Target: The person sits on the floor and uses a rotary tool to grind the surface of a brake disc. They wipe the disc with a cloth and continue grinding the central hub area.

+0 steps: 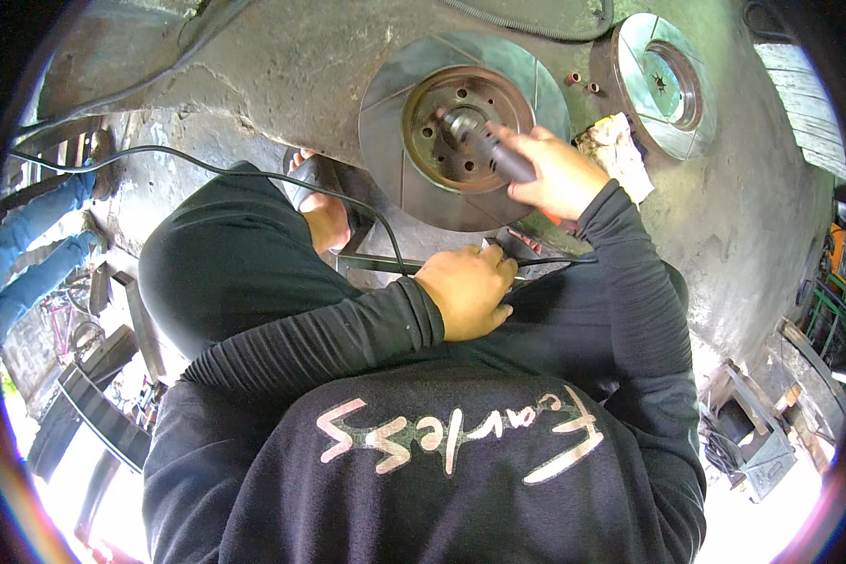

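Observation:
My right hand [556,171] grips the dark body of an angle grinder [504,156]. Its metal head reaches into the rusty hub of a large brake disc [385,141], which lies flat in front of me with grooves across its grey face. Whether the grinder touches the hub is hard to see. Over my lap, my left hand [468,289] is curled round a black power cable [385,226], which comes in from the left and runs out beyond the fingers to the right. A metal frame [371,262] shows partly between my legs.
A second brake disc [641,56] lies at the far right. Between the discs are two small copper-coloured rings [575,78] and a stained cloth [620,155]. A grey hose [536,33] crosses the far edge. Another person's jeans-clad legs [42,221] appear at left.

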Available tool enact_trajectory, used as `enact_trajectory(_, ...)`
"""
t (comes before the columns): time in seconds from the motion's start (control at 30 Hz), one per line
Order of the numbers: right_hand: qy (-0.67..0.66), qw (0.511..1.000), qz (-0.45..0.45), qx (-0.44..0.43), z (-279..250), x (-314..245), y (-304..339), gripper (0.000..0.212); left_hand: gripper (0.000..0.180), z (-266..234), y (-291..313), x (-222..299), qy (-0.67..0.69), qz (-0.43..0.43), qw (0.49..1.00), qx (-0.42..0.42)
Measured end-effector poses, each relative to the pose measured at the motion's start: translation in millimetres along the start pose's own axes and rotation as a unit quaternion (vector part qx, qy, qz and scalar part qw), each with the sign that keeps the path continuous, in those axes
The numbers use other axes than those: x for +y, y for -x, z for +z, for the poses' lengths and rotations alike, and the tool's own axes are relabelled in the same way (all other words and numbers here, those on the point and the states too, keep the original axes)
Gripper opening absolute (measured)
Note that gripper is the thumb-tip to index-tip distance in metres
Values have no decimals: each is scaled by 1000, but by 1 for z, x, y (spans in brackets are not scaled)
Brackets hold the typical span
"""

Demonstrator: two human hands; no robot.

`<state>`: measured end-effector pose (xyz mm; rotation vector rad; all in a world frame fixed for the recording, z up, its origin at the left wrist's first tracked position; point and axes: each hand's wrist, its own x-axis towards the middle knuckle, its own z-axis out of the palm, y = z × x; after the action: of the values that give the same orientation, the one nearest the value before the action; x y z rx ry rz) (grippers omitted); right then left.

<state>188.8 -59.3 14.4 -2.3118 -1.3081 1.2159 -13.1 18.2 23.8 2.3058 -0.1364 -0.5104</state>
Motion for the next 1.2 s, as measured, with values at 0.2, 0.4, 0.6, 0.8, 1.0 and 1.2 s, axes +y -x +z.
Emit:
enact_trajectory(0.2, -18, 999, -6, 39, 3, 4, -2, 79, 47, -2, 1, 1, 4, -11, 1000, -6)
enact_trajectory(0.4, 0, 1000, -20, -11, 7, -2, -2, 80, 46, 0, 0, 0, -1, -9, 1000, -12)
enact_trajectory(0.6, -10, 1000, 7, 25, 3, -2, -2, 77, 46, -2, -1, 1, -5, -16, 1000, -16)
enact_trajectory(0.8, -7, 999, -3, 46, 3, 4, -3, 78, 47, -2, 0, 1, 2, -14, 1000, -15)
enact_trajectory(1.0, 6, 999, -36, 8, 7, 0, -4, 81, 46, 0, 0, 1, -6, -10, 1000, -7)
enact_trajectory(1.2, -9, 1000, -7, -6, 3, -1, -1, 79, 44, 1, -1, 0, 2, -6, 1000, -4)
